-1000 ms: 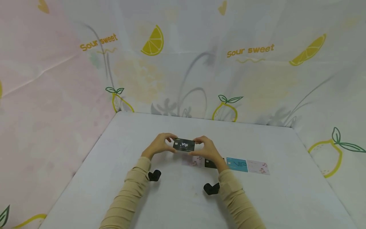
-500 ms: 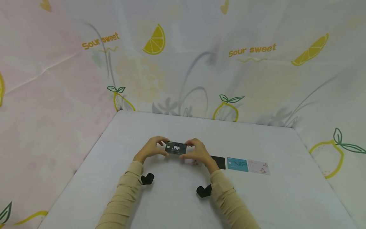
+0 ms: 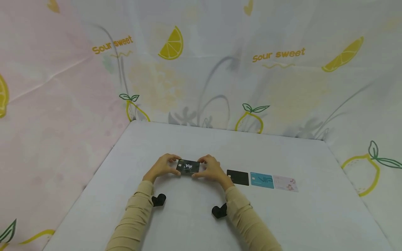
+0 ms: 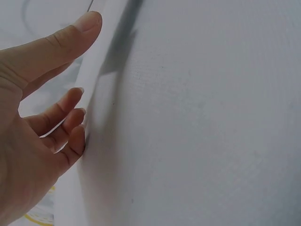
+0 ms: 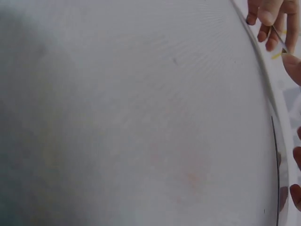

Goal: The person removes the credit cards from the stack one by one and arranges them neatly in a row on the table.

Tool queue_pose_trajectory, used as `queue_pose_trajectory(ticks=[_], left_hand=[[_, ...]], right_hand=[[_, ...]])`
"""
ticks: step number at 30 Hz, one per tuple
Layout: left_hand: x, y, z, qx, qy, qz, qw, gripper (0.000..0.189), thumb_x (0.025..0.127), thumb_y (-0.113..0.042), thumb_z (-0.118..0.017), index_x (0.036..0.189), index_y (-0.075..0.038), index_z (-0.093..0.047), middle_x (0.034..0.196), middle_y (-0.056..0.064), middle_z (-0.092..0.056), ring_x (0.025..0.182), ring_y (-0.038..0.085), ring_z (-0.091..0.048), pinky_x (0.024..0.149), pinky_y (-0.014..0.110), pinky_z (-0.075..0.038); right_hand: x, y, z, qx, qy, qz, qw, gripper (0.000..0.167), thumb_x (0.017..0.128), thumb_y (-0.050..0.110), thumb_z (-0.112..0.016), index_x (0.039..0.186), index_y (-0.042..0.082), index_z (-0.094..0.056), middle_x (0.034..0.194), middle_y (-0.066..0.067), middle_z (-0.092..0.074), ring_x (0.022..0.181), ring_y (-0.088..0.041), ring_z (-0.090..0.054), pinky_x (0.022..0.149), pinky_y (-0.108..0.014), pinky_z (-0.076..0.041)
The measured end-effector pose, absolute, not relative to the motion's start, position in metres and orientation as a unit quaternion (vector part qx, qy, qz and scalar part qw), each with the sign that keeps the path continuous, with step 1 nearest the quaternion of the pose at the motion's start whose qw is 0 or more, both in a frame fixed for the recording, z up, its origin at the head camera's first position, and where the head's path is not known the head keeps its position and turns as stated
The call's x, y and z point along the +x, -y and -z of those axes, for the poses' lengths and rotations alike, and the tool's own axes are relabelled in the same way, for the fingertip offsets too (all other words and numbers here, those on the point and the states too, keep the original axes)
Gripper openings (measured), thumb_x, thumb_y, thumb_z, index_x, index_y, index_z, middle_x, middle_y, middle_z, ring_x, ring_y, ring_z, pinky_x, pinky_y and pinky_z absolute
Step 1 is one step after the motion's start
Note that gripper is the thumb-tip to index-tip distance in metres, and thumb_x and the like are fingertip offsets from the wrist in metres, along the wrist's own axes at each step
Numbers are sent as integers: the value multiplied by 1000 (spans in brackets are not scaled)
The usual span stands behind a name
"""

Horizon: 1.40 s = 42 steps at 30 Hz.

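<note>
A black card printed "Vip" [image 3: 187, 166] with a small chip faces the head camera, tilted up over the white table [image 3: 185, 223]. My left hand [image 3: 162, 166] pinches its left end between thumb and fingers. On the right end, my right hand [image 3: 211, 169] does the same. In the left wrist view the thumb and curled fingers of the left hand [image 4: 35, 127] show at the side, the card mostly out of frame. The right wrist view catches the card edge-on as a thin line between the thumbs.
Right of my right hand lie another black card [image 3: 238, 177], a blue VIP card [image 3: 262, 180] and a pale pink flowered card [image 3: 285, 183] in a row. Black wrist-worn pieces [image 3: 159, 200] jut from both sleeves. A lemon-printed cloth wall [image 3: 204, 76] stands behind the table.
Both hands have moved left and a little nearer with the Vip card held between them. The black card on the table is now uncovered; another pink card has gone out of sight behind my right hand.
</note>
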<state>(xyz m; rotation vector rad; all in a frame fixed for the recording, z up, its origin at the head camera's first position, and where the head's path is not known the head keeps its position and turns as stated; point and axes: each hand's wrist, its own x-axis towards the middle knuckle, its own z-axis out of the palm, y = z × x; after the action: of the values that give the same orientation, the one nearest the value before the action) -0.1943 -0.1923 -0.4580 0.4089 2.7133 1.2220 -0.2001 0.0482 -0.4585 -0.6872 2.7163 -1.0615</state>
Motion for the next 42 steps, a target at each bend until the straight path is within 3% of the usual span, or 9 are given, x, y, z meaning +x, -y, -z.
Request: queue_pose_trajectory(ticks=[8, 19, 28, 35, 42], left_hand=[[-193, 195, 461, 121, -907, -395, 80, 61, 63, -12, -86, 117, 0, -62, 113, 25, -56, 106, 42, -53, 91, 54, -42], [-194, 190, 462, 91, -923, -362, 89, 61, 63, -13, -86, 118, -3, -63, 111, 23, -55, 103, 37, -51, 89, 51, -43], [-194, 184, 457, 67, -933, -339, 97, 62, 62, -15, -87, 119, -5, -63, 110, 22, -54, 105, 37, -48, 92, 52, -41], [-207, 190, 475, 84, -930, -346, 95, 63, 58, -26, -90, 115, -12, -66, 108, 20, -54, 105, 38, -46, 90, 50, -42], [-198, 182, 457, 73, -938, -321, 106, 62, 61, -17, -87, 118, -8, -64, 112, 24, -53, 108, 40, -43, 93, 54, -38]], right_hand=[[-201, -42, 464, -221, -915, 326, 81, 61, 67, 40, -83, 112, 6, -63, 113, -9, -57, 108, -28, -48, 92, -54, -32], [-205, -40, 476, -212, -922, 317, 73, 59, 66, 41, -83, 112, 9, -64, 118, -10, -54, 113, -30, -44, 94, -52, -28], [-202, -46, 476, -225, -915, 331, 59, 61, 67, 39, -83, 116, 8, -64, 118, -12, -53, 111, -31, -44, 93, -53, -30], [-204, -60, 477, -236, -900, 359, 78, 78, 64, 32, -86, 130, 3, -54, 124, -15, -53, 116, -32, -44, 99, -48, -35], [-204, -68, 476, -234, -886, 389, 87, 77, 66, 28, -85, 131, 1, -53, 128, -17, -52, 119, -33, -46, 100, -48, -37]])
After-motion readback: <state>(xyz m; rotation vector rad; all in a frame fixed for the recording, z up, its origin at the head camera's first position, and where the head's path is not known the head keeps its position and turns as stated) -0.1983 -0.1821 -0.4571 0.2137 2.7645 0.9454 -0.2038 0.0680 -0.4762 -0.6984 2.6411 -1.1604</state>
